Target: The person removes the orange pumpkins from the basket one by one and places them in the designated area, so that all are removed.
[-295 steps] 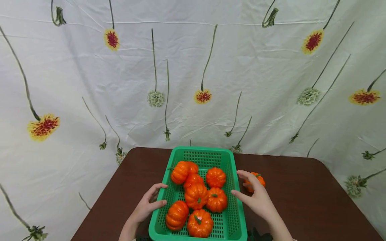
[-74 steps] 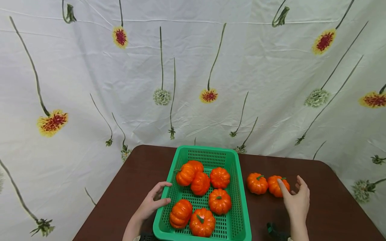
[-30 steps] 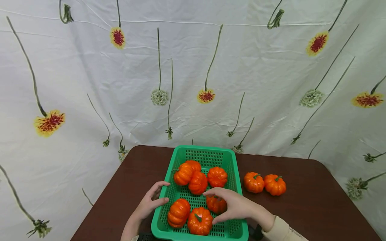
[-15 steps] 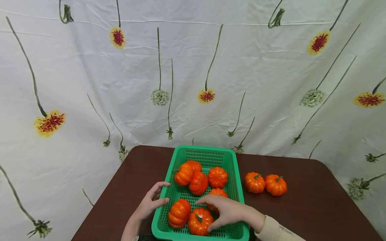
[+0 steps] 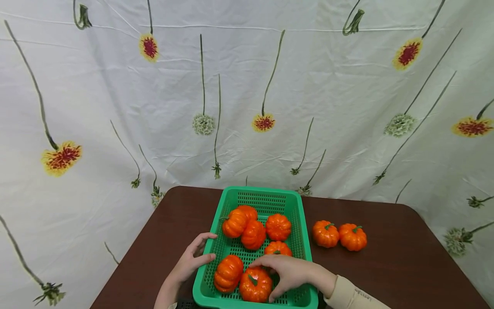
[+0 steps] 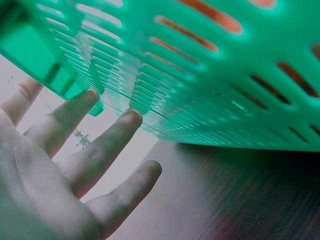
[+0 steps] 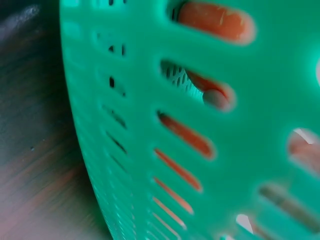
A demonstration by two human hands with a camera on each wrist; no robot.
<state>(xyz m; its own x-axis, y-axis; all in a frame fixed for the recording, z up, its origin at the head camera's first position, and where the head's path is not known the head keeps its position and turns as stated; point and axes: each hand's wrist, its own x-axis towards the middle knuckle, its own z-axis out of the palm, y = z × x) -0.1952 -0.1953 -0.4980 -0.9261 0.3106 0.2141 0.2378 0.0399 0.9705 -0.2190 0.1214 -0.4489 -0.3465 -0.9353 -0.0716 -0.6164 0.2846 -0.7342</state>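
Observation:
A green plastic basket [image 5: 302, 240] holds several small orange pumpkins with green stems. My right hand [image 5: 291, 271] reaches over its right side, fingers and thumb curled round the front pumpkin [image 5: 255, 286]. In the right wrist view, a fingertip [image 7: 216, 99] shows through the slots against the orange skin. My left hand [image 5: 189, 262] is at the basket's left rim, thumb and fingers spread; in the left wrist view its fingers [image 6: 107, 150] are extended beside the slotted wall [image 6: 165, 85]. Another pumpkin [image 5: 228, 274] lies just left of the front one.
Two more pumpkins, one nearer the basket [image 5: 325, 234] and one further right [image 5: 353, 237], sit side by side on the dark brown table [image 5: 390, 253]. Behind the table hangs a white cloth [image 5: 239, 154] printed with flowers.
A pumpkin from the basket's middle now sits on the table beside the other one. My right hand has moved back left into the basket, down onto the front pumpkin. The left hand stays put.

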